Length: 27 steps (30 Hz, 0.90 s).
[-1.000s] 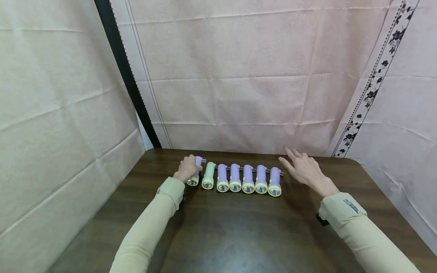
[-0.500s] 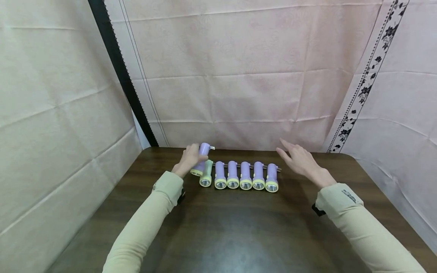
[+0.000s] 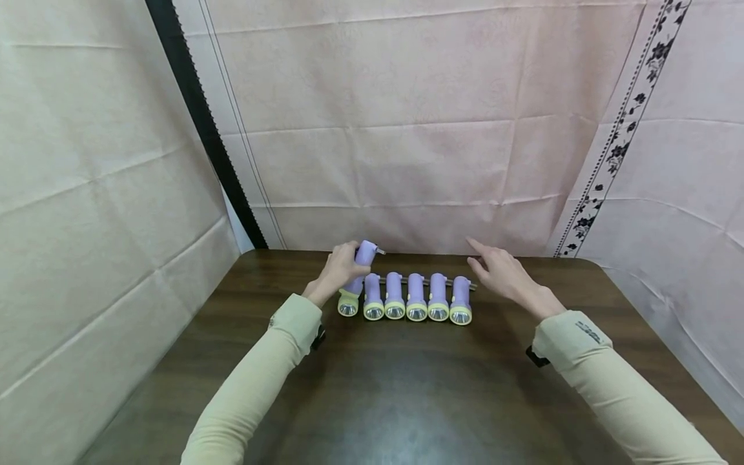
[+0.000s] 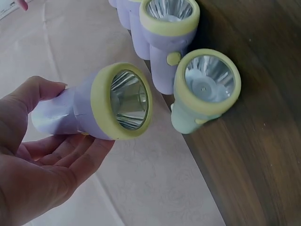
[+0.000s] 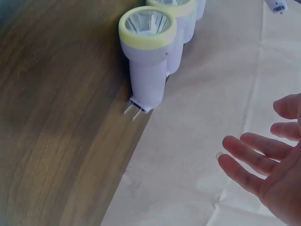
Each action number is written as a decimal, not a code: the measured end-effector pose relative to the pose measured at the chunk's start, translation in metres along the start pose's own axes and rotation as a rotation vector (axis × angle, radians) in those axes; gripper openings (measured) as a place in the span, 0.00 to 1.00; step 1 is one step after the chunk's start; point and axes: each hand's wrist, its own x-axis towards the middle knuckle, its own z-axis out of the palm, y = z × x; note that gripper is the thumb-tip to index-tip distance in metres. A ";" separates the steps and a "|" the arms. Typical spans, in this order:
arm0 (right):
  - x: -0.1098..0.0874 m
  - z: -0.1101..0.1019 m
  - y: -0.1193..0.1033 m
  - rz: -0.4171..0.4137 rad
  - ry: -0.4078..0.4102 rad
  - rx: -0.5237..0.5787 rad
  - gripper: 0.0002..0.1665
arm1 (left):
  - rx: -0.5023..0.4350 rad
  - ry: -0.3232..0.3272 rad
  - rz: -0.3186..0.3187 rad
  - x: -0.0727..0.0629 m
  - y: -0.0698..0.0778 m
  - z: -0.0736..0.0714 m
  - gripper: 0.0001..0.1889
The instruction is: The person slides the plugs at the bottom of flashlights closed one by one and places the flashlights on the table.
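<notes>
My left hand (image 3: 337, 270) grips a purple flashlight (image 4: 124, 101) with a yellow rim, thumb on one side of its body and fingers on the other. In the head view it is raised and tilted, its metal prongs pointing right. Just below it, a green flashlight (image 4: 202, 89) lies on the table, partly covered by the held one in the head view. Several purple flashlights (image 3: 416, 297) lie in a row to its right, lenses toward me. Beyond the row's right end, my right hand (image 3: 504, 274) hovers with fingers spread, touching nothing. The rightmost flashlight (image 5: 148, 56) shows two metal prongs.
A dark brown wooden table (image 3: 372, 387) spreads beneath the row. Pale cloth (image 3: 407, 142) hangs behind its far edge and along both sides. A black strip (image 3: 215, 135) runs down the cloth at left, and a flower-patterned band (image 3: 616, 152) at right.
My left hand has lifted the purple flashlight from the row's left end and carried it right, over the green one. My right hand stays raised, its fingers slightly shifted.
</notes>
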 end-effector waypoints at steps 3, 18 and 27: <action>0.001 0.001 -0.005 -0.025 0.005 0.005 0.30 | -0.019 0.006 0.020 0.000 0.005 0.002 0.29; 0.008 0.011 -0.028 -0.119 -0.021 0.069 0.31 | -0.099 0.005 0.069 0.002 0.023 0.017 0.25; 0.014 0.018 -0.043 -0.154 -0.045 0.101 0.32 | -0.091 0.013 0.087 0.003 0.032 0.022 0.24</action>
